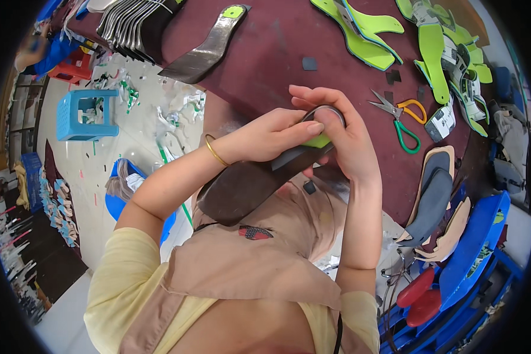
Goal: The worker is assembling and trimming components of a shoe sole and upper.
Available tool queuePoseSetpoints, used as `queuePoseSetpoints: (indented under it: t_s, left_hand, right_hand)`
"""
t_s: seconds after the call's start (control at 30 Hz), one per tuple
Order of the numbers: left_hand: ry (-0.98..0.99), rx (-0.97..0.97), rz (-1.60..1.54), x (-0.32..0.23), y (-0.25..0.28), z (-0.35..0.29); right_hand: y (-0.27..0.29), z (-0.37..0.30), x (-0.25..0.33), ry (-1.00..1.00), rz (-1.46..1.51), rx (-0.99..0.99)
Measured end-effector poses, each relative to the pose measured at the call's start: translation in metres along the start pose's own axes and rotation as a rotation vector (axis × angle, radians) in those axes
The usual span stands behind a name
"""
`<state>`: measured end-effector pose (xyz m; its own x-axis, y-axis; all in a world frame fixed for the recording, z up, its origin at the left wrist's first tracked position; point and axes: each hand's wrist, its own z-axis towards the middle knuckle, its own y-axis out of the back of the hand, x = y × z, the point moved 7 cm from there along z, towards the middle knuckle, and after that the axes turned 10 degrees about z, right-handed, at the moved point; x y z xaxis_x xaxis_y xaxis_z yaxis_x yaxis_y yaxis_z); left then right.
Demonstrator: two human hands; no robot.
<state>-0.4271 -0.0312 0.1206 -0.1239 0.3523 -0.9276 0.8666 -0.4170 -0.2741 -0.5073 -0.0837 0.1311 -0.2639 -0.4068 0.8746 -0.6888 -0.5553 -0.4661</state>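
Both hands hold one dark grey shoe insole (248,186) with a lime-green patch at its heel end, just above the near edge of the maroon table (277,53). My left hand (271,134) presses its fingers on the green heel patch from the left. My right hand (342,133) wraps the heel end from the right, fingers curled over the rim. A thin gold bangle circles my left wrist. The insole's toe end points down toward my chest.
Scissors (402,118) with orange and green handles lie right of my hands. Another dark insole (209,50) and a stack of metallic ones (130,23) lie at the far left; green insoles (366,35) at the far right. Grey and beige insoles (433,200) sit at right. A blue stool (85,115) stands on the littered floor.
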Motion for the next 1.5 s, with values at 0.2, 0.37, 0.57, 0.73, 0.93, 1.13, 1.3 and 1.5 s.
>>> queuePoseSetpoints:
  t_s: [0.2,0.37,0.57,0.73,0.93,1.13,1.3,1.5]
  left_hand:
    - [-0.218,-0.166,0.178,0.016,0.01,0.012]
    - [-0.37,-0.322,0.741,-0.001,0.002,-0.004]
    - [-0.561,-0.486,1.106,-0.025,0.011,0.0]
    - [-0.3,-0.279,0.76,-0.017,0.023,0.014]
    - [0.2,0.315,-0.291,0.048,-0.002,0.038]
    - [0.15,0.143,-0.397,0.044,-0.008,0.043]
    - [0.082,-0.1,-0.243,0.036,-0.002,0.043]
    - [0.08,-0.297,-0.188,0.039,-0.004,0.031]
  right_hand:
    - [0.007,0.0,-0.001,0.225,0.411,-0.004]
    - [0.04,-0.001,0.008,0.255,0.564,-0.222]
    - [0.041,-0.008,-0.006,0.212,0.664,-0.225]
    - [0.038,-0.016,-0.013,0.202,0.734,-0.177]
    - [0.017,-0.007,0.004,0.344,0.935,0.14]
    - [0.047,-0.01,0.014,0.426,-0.047,-0.248]
    - [0.034,-0.019,-0.018,0.209,-0.001,-0.246]
    - [0.024,-0.014,-0.027,0.187,0.353,-0.257]
